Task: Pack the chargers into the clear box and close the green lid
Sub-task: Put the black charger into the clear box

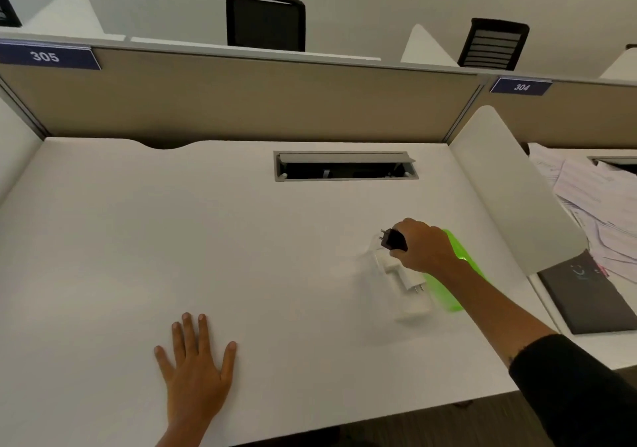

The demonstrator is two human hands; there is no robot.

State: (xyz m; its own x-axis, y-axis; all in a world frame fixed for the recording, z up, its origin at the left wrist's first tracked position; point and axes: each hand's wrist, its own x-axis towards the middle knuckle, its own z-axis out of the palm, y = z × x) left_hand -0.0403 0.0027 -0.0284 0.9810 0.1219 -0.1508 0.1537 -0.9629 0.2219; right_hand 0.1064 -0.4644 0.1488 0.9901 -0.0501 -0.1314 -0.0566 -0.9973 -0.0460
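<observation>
Right hand (425, 248) fingers pinching small black plug-in charger (393, 239) over clear plastic box (400, 305) w/ white chargers (406, 276); lower it flat beside them, prongs clear of rim; left hand (194, 360) spread flat on white desk (138, 240); green translucent lid (458, 274) open behind.

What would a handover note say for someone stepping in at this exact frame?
Right hand: gripping the black charger over the far end of the clear box.
Left hand: flat on the desk, empty.
Done: a white charger appears to lie in the box already.
Left: put the black charger in, then close the green lid, which is open on the box's right side.
</observation>
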